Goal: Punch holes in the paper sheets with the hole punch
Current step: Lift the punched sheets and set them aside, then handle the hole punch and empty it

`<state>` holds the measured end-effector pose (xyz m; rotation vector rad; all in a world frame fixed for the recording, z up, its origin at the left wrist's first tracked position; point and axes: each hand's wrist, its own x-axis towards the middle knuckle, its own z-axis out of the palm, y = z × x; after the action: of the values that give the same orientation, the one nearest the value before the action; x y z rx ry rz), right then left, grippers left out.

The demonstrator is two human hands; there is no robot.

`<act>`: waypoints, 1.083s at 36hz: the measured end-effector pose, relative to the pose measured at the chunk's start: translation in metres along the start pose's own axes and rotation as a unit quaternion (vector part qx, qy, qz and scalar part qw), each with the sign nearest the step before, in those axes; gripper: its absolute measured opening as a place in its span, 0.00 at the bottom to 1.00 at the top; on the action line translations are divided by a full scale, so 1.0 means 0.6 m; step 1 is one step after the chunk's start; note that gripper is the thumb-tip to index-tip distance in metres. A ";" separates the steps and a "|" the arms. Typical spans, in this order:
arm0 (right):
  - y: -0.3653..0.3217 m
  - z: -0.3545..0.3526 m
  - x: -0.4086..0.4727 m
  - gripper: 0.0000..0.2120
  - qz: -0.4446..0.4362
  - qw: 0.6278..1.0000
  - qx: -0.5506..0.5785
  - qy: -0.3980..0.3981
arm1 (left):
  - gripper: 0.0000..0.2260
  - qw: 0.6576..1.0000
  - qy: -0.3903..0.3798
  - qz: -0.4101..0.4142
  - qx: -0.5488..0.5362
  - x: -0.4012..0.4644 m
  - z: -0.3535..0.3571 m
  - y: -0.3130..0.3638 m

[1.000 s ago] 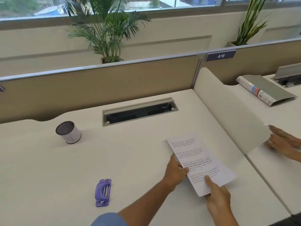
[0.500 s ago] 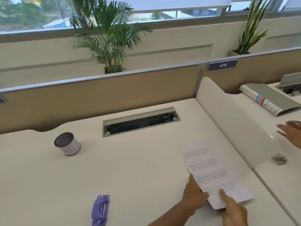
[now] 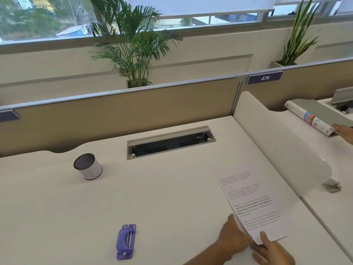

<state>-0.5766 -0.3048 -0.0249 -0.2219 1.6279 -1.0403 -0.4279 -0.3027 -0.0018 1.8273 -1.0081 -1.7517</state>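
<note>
A broad white laminate desk (image 3: 95,217) is taking up most of the view, fenced at the back by a tan partition panel (image 3: 118,111) and on the right by a rounded white divider (image 3: 282,148), so the working area is sitting as a bay open toward the person. A grey rectangular cable hatch (image 3: 171,141) is lying open in the middle of the desk, well behind the work. The printed white paper sheets (image 3: 250,201) are lying flat on the right part of the desk, angled with their near corner pointing toward the person, probably so that an edge can be squared and gathered up. A white cylindrical speaker with a dark mesh top (image 3: 87,169) is standing far off to the left, out of the way. The person's left hand (image 3: 234,238) is resting at the sheets' near left edge with its fingers curled toward the paper; whether they are pinching it I cannot tell, since the fingertips are hidden. The right hand (image 3: 271,249) is lying at the near corner with its thumb pressing on top of the sheets, seemingly gripping that corner. The small purple plastic hole punch (image 3: 126,240) is sitting untouched on the desk, well to the left of both hands, so punching looks not yet begun and one hand will need to fetch it.
</note>
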 end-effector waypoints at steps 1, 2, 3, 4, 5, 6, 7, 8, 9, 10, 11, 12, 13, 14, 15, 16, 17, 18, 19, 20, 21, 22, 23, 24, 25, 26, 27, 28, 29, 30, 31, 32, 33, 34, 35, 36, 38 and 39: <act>0.005 0.000 -0.011 0.25 -0.001 1.000 -0.016 -0.005 | 0.39 1.000 0.001 -0.004 0.006 -0.002 0.001 -0.005; 0.009 0.001 -0.022 0.27 0.005 1.000 -0.028 -0.008 | 0.41 1.000 0.004 -0.010 0.012 -0.004 0.001 -0.011; 0.014 0.002 -0.031 0.30 0.012 0.999 -0.032 -0.005 | 0.43 1.000 0.007 -0.014 0.020 -0.007 0.000 -0.016; 0.017 0.003 -0.039 0.32 0.017 0.999 -0.034 -0.002 | 0.43 0.999 0.009 -0.015 0.029 -0.011 -0.002 -0.020; 0.020 0.006 -0.045 0.33 0.019 0.999 -0.038 0.004 | 0.43 0.999 0.010 -0.014 0.037 -0.015 -0.005 -0.025; 0.023 0.007 -0.051 0.34 0.021 0.999 -0.046 0.007 | 0.44 0.999 0.011 -0.011 0.046 -0.020 -0.009 -0.029; 0.027 0.009 -0.056 0.34 0.021 0.998 -0.057 0.009 | 0.44 0.998 0.013 -0.007 0.056 -0.025 -0.014 -0.034; 0.032 0.012 -0.061 0.33 0.020 0.997 -0.073 0.008 | 0.43 0.998 0.017 -0.001 0.067 -0.030 -0.020 -0.040; 0.035 0.014 -0.066 0.33 0.019 0.996 -0.090 0.009 | 0.43 0.997 0.021 0.006 0.080 -0.033 -0.025 -0.044; 0.039 0.018 -0.073 0.33 0.017 0.994 -0.105 0.010 | 0.43 0.995 0.024 0.014 0.095 -0.039 -0.033 -0.051; 0.042 0.022 -0.081 0.32 0.015 0.992 -0.122 0.012 | 0.43 0.993 0.028 0.024 0.112 -0.044 -0.040 -0.058; 0.045 0.028 -0.088 0.31 0.012 0.991 -0.134 0.015 | 0.42 0.991 0.034 0.035 0.127 -0.049 -0.048 -0.065; 0.049 0.034 -0.097 0.30 0.003 0.989 -0.145 0.016 | 0.42 0.988 0.042 0.046 0.142 -0.055 -0.055 -0.073; 0.053 0.041 -0.107 0.30 -0.010 0.988 -0.155 0.016 | 0.41 0.984 0.053 0.057 0.157 -0.062 -0.064 -0.081; 0.058 0.048 -0.119 0.29 -0.028 0.985 -0.168 0.014 | 0.41 0.980 0.066 0.067 0.176 -0.070 -0.073 -0.089; 0.063 0.055 -0.131 0.29 -0.049 0.982 -0.183 0.013 | 0.40 0.974 0.080 0.076 0.199 -0.078 -0.084 -0.098; 0.069 0.062 -0.143 0.28 -0.072 0.977 -0.199 0.009 | 0.40 0.967 0.095 0.087 0.222 -0.086 -0.095 -0.106; 0.076 0.071 -0.156 0.27 -0.095 0.971 -0.218 0.002 | 0.40 0.959 0.112 0.099 0.241 -0.095 -0.108 -0.113; 0.084 0.080 -0.168 0.27 -0.119 0.964 -0.240 -0.009 | 0.40 0.952 0.130 0.111 0.254 -0.105 -0.121 -0.120; 0.092 0.090 -0.180 0.26 -0.142 0.955 -0.261 -0.022 | 0.40 0.946 0.147 0.123 0.263 -0.115 -0.135 -0.127; 0.100 0.100 -0.191 0.27 -0.164 0.944 -0.283 -0.036 | 0.40 0.939 0.163 0.133 0.273 -0.124 -0.150 -0.134; 0.108 0.111 -0.202 0.28 -0.183 0.933 -0.307 -0.049 | 0.40 0.932 0.176 0.141 0.284 -0.133 -0.166 -0.142; 0.114 0.121 -0.213 0.29 -0.202 0.919 -0.332 -0.062 | 0.40 0.924 0.189 0.150 0.297 -0.141 -0.181 -0.151; 0.121 0.131 -0.222 0.30 -0.222 0.905 -0.355 -0.077 | 0.40 0.914 0.202 0.159 0.313 -0.147 -0.198 -0.162; 0.127 0.140 -0.231 0.31 -0.241 0.889 -0.378 -0.094 | 0.40 0.903 0.215 0.167 0.331 -0.154 -0.215 -0.172; 0.134 0.149 -0.237 0.32 -0.260 0.872 -0.399 -0.112 | 0.41 0.892 0.231 0.172 0.347 -0.160 -0.232 -0.182; 0.141 0.157 -0.243 0.33 -0.277 0.854 -0.420 -0.130 | 0.42 0.884 0.249 0.173 0.356 -0.166 -0.249 -0.192; 0.149 0.165 -0.248 0.34 -0.293 0.837 -0.437 -0.149 | 0.43 0.878 0.268 0.170 0.357 -0.172 -0.266 -0.202; 0.158 0.173 -0.252 0.34 -0.307 0.821 -0.451 -0.167 | 0.43 0.874 0.286 0.165 0.356 -0.178 -0.282 -0.213; 0.166 0.180 -0.255 0.34 -0.320 0.806 -0.462 -0.184 | 0.43 0.871 0.302 0.157 0.354 -0.184 -0.298 -0.224; 0.174 0.189 -0.259 0.34 -0.332 0.792 -0.472 -0.199 | 0.43 0.869 0.314 0.145 0.354 -0.189 -0.314 -0.235; 0.183 0.197 -0.262 0.35 -0.343 0.778 -0.480 -0.214 | 0.43 0.869 0.322 0.133 0.352 -0.194 -0.329 -0.247; 0.191 0.206 -0.265 0.35 -0.351 0.767 -0.487 -0.229 | 0.42 0.871 0.328 0.122 0.346 -0.200 -0.344 -0.259; 0.198 0.215 -0.268 0.36 -0.357 0.756 -0.492 -0.242 | 0.41 0.874 0.332 0.112 0.337 -0.205 -0.359 -0.270; 0.206 0.224 -0.272 0.36 -0.361 0.747 -0.497 -0.254 | 0.41 0.879 0.335 0.102 0.323 -0.210 -0.372 -0.280; 0.214 0.233 -0.275 0.36 -0.366 0.739 -0.501 -0.262 | 0.40 0.885 0.339 0.092 0.307 -0.216 -0.383 -0.288; 0.228 0.250 -0.280 0.35 -0.371 0.727 -0.507 -0.275 | 0.39 0.893 0.348 0.072 0.276 -0.226 -0.401 -0.303; 0.235 0.259 -0.283 0.34 -0.371 0.724 -0.509 -0.280 | 0.38 0.896 0.353 0.062 0.263 -0.230 -0.409 -0.310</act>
<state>-0.3319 -0.1929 -0.0042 -1.8690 1.3553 -0.3817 -0.1412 -0.1247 -0.0135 2.3784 -1.2931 -0.6331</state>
